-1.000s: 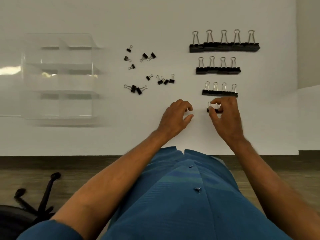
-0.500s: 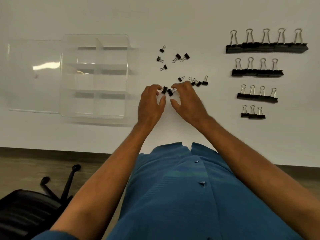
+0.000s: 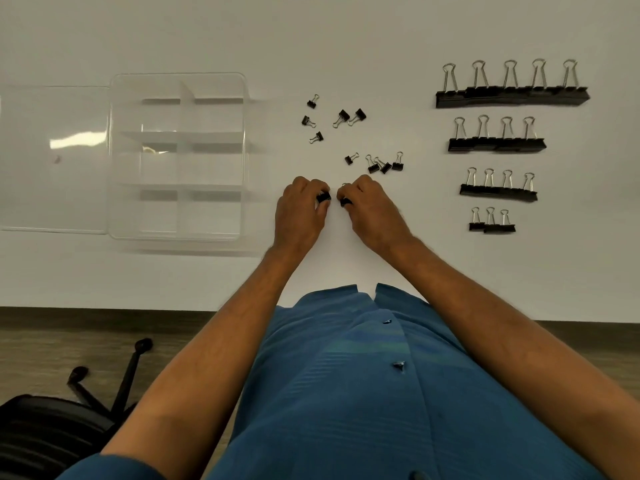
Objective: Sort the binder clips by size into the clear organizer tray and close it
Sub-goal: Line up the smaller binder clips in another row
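Left hand: I see my left hand (image 3: 300, 210) on the white table (image 3: 346, 39), fingers curled round a tiny black clip (image 3: 324, 197).
Right hand: my right hand (image 3: 372, 209) sits just beside it, pinching another small clip (image 3: 345, 201) (only its black body and a bit of wire loop show).
Loose clips: nine little clips (image 3: 349, 136) lie scattered just beyond my knuckles.
Sorted rows: on the right, four rows by size, a row of five largest clips (image 3: 512, 97) farthest, then a row of four (image 3: 497, 144), another row of four (image 3: 498, 192), and a row of three (image 3: 491, 226) nearest.
Organizer tray: the clear organizer tray (image 3: 178, 77) stands left of the loose clips, well apart from my hands, its compartments bare.
Lid: the clear lid (image 3: 53, 157) lies open flat, touching the tray's left side.
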The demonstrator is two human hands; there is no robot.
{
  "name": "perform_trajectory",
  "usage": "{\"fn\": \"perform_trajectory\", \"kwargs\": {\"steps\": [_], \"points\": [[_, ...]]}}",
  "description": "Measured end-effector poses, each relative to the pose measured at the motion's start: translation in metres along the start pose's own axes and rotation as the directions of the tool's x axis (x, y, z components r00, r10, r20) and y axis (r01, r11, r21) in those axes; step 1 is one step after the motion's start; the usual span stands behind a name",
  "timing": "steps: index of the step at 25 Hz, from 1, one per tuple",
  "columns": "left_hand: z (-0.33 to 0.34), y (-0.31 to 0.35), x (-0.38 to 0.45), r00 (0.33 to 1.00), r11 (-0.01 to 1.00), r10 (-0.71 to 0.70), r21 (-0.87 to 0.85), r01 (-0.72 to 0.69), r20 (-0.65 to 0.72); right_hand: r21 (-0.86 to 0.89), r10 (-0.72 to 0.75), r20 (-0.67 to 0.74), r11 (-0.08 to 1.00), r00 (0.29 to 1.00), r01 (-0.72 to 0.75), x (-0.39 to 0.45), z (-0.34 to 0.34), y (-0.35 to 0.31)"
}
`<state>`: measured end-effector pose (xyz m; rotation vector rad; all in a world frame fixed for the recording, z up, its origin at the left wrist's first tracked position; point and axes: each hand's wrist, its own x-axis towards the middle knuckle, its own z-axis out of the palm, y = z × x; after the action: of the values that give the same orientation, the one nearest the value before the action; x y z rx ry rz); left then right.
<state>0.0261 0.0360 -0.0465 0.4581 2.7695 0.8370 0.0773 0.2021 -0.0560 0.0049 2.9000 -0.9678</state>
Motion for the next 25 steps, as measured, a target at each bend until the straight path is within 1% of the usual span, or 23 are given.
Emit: {"fn": "perform_trajectory", "kwargs": {"steps": [3, 5, 8, 10, 14, 17, 20, 23, 25], "points": [[0.003, 0.008, -0.01, 0.998, 0.999, 0.037, -0.036, -0.035, 0.049, 0.044, 0.012, 0.046, 0.999, 0.999, -0.014, -0.014, -0.013, 0.005], [0.008, 0.021, -0.018, 0.992, 0.995, 0.072, -0.08, -0.065, 0.1, 0.1, 0.038, 0.041, 0.994, 0.998, -0.042, -0.031, -0.027, 0.01], [0.027, 0.049, -0.032, 0.975, 0.983, 0.147, -0.133, -0.125, 0.169, 0.174, 0.101, -0.005, 0.98, 0.995, -0.098, -0.066, -0.05, 0.027], [0.044, 0.072, -0.037, 0.953, 0.973, 0.208, -0.15, -0.177, 0.221, 0.196, 0.177, -0.056, 0.967, 0.983, -0.163, -0.092, -0.068, 0.043], [0.078, 0.123, -0.035, 0.905, 0.95, 0.308, -0.137, -0.279, 0.295, 0.179, 0.338, -0.156, 0.934, 0.928, -0.31, -0.14, -0.106, 0.079], [0.098, 0.152, -0.028, 0.893, 0.948, 0.319, -0.117, -0.296, 0.319, 0.158, 0.424, -0.203, 0.904, 0.883, -0.398, -0.168, -0.131, 0.109], [0.11, 0.172, -0.021, 0.903, 0.952, 0.304, -0.081, -0.294, 0.304, 0.123, 0.462, -0.204, 0.887, 0.863, -0.445, -0.184, -0.149, 0.145], [0.117, 0.18, -0.019, 0.917, 0.96, 0.28, -0.049, -0.277, 0.283, 0.07, 0.46, -0.154, 0.888, 0.874, -0.455, -0.189, -0.155, 0.174], [0.121, 0.182, -0.02, 0.924, 0.961, 0.272, -0.024, -0.276, 0.268, 0.052, 0.401, -0.125, 0.916, 0.907, -0.398, -0.186, -0.157, 0.188]]}}
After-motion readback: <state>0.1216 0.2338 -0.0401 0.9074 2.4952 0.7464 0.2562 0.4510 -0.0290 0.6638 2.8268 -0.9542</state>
